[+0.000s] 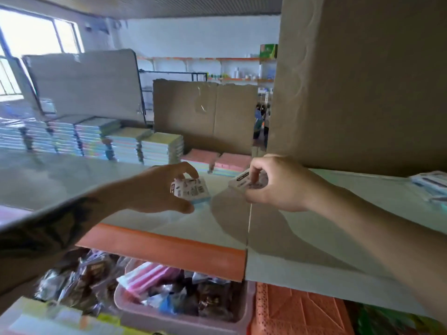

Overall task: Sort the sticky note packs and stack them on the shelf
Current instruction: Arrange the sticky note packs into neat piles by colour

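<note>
My left hand (159, 187) grips a sticky note pack (191, 191) with a white printed label and a blue edge, just above the pale shelf top (121, 180). To its right, my right hand (275, 182) pinches a second labelled pack (242, 181) by its near end. Both packs hover close to two low pink-topped stacks (217, 160) at the back of the shelf. Taller stacks of pastel packs (162, 147) run in a row to the left, reaching the far left (60, 134).
A big cardboard box (358, 81) stands on the shelf at the right, another carton (203, 112) behind the pink stacks. More packs (430, 184) lie at the far right. Under the orange shelf edge (164, 247) sit a pink bin (188, 320) of wrapped goods and an orange crate (300, 313).
</note>
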The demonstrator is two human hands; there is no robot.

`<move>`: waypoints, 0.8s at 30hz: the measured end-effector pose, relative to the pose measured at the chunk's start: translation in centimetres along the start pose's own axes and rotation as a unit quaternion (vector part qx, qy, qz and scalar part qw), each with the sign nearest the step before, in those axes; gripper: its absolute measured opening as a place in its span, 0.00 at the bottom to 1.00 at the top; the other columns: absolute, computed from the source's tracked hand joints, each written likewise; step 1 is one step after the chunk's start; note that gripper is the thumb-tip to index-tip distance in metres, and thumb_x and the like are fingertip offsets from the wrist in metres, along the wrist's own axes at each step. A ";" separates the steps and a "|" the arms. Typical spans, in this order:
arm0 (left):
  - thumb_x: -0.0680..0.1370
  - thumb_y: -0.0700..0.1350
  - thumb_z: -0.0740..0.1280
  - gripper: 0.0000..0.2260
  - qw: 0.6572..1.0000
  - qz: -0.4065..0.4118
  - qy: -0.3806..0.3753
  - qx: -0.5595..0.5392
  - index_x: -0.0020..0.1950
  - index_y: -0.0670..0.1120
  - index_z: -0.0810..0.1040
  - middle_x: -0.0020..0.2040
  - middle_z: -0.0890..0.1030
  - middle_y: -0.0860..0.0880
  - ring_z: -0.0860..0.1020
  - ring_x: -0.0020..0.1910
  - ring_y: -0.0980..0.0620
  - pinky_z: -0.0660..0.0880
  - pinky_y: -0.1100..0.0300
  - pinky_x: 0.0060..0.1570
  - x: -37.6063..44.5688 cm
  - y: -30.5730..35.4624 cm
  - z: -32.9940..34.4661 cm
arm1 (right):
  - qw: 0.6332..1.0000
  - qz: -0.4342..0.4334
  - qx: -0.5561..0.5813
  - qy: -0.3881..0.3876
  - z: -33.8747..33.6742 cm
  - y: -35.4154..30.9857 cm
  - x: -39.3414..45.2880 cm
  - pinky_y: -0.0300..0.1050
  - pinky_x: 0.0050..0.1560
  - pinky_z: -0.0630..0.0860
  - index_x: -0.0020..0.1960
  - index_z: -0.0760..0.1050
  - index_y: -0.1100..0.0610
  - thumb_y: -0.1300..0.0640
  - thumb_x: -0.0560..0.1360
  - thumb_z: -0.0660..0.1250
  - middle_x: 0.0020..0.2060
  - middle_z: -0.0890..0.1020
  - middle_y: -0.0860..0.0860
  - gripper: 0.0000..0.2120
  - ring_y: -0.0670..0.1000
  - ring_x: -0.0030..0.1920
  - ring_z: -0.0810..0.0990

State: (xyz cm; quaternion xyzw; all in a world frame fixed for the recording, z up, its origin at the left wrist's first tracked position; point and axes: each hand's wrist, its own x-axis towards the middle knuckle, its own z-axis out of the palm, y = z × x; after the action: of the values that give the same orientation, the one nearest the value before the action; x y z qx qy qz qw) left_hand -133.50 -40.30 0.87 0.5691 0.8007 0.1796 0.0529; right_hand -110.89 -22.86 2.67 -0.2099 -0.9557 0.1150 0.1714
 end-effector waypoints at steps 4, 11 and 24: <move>0.66 0.57 0.82 0.28 0.999 0.031 -0.021 -0.018 0.62 0.63 0.74 0.58 0.79 0.55 0.79 0.54 0.49 0.74 0.58 0.53 -0.1 -4.7 -1.2 | 1.000 -0.001 0.008 -0.007 2.7 -3.6 2.2 0.44 0.45 0.73 0.44 0.76 0.49 0.37 0.67 0.71 0.44 0.78 0.45 0.17 0.47 0.44 0.77; 0.65 0.63 0.78 0.30 0.994 0.076 -0.022 -0.075 0.65 0.66 0.72 0.58 0.77 0.61 0.76 0.56 0.58 0.73 0.59 0.55 -1.0 -8.6 -0.5 | 0.999 -0.011 -0.007 -0.042 5.9 -6.4 3.5 0.34 0.44 0.68 0.46 0.75 0.49 0.48 0.70 0.76 0.44 0.74 0.41 0.12 0.43 0.45 0.72; 0.61 0.65 0.73 0.25 0.982 0.062 0.041 -0.174 0.55 0.62 0.75 0.48 0.81 0.56 0.80 0.48 0.59 0.77 0.58 0.52 -2.7 -8.5 -1.3 | 0.993 -0.106 -0.052 -0.019 6.9 -10.5 3.7 0.52 0.66 0.64 0.61 0.76 0.46 0.38 0.71 0.75 0.61 0.78 0.43 0.23 0.48 0.65 0.70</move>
State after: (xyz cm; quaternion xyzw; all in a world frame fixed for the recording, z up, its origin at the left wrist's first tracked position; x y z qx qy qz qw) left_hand -140.55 -45.54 -1.21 0.5921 0.7219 0.3417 0.1069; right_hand -120.48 -31.56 0.43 -0.1141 -0.9803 0.0507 0.1530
